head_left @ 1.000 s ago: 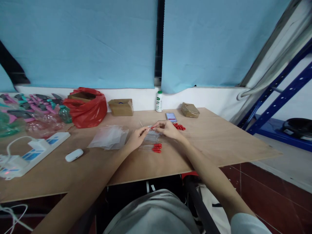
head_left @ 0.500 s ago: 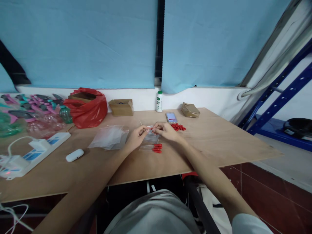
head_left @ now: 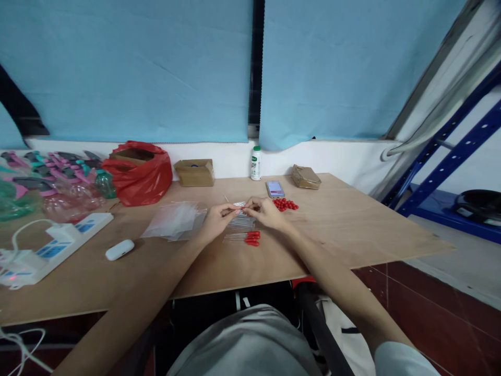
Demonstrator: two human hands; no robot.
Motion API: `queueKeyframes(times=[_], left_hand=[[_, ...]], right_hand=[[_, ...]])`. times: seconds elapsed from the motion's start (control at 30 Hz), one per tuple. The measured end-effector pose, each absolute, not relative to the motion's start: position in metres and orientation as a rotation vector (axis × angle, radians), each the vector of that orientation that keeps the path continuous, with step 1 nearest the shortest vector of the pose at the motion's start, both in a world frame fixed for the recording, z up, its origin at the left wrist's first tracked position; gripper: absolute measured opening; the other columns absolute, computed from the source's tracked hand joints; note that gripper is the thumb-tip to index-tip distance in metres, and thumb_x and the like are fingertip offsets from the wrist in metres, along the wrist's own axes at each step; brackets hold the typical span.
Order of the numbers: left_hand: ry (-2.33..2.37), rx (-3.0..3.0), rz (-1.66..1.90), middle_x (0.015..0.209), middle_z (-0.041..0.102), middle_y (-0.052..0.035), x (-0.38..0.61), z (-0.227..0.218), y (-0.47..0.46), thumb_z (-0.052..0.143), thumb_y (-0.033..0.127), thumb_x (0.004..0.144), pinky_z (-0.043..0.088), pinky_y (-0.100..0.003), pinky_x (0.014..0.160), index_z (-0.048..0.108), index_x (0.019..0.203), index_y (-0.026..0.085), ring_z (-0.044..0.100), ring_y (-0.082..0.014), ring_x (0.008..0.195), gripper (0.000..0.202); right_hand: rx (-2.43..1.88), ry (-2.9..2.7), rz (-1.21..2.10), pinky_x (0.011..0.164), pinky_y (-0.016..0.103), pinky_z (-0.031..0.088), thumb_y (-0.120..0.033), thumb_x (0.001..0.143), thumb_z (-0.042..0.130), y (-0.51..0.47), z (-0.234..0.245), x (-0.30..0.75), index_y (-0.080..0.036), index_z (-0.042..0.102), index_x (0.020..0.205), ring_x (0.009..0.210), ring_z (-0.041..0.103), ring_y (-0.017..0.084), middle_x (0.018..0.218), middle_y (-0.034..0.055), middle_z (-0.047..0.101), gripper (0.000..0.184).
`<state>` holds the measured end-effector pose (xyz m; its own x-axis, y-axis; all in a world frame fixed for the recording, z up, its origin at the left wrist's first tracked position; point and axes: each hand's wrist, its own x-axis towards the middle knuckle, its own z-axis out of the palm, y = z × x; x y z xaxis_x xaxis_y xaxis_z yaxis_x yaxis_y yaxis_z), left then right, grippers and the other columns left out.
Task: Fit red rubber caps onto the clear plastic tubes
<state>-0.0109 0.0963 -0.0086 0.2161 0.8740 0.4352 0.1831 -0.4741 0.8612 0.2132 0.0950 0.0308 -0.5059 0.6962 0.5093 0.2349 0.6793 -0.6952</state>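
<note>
Fingertips of the left hand and the right hand meet over the table, both pinched on a small red piece that is mostly hidden between them. A thin stick juts up just behind the left fingers; whether it is held cannot be told. Below the hands lies a pile of clear tubes, and nearer the person are a few droppers, their red ends pointing right. Just beyond the right hand, a cluster of red bulbs rests near a phone with its screen lit. Flat clear bags overlap to the left of the left hand. Farther back stand a white bottle, a cardboard box and a red bag. Toward the left lie a white case and a power strip.
</note>
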Motion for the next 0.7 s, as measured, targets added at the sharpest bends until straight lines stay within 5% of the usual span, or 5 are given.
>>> queueKeyframes(times=[0.37, 0.7], left_hand=[[0.93, 1.775, 1.261, 0.111, 0.079, -0.0098, -0.012, -0.003, 0.096, 0.076, 0.046, 0.085, 0.056, -0.038, 0.096, 0.076, 0.099, 0.018, 0.074, -0.0241, 0.102, 0.032], [1.076, 2.024, 1.274, 0.081, 0.076, -0.0043, -0.014, -0.004, 0.098, 0.07, 0.046, 0.089, 0.045, -0.026, 0.06, 0.081, 0.099, 0.018, 0.062, -0.0158, 0.065, 0.031]], right_hand=[[-0.754, -2.128, 0.521, 0.068, 0.025, 0.045, -0.034, 0.1, 0.058, 0.09, 0.036, 0.211, -0.016, 0.068, 0.093, 0.071, 0.065, 0.015, 0.081, 0.0037, 0.075, 0.021], [-0.795, -2.181, 0.323, 0.071, 0.025, 0.043, -0.029, 0.102, 0.055, 0.094, 0.025, 0.209, -0.018, 0.067, 0.093, 0.07, 0.063, 0.014, 0.082, 0.003, 0.073, 0.019]])
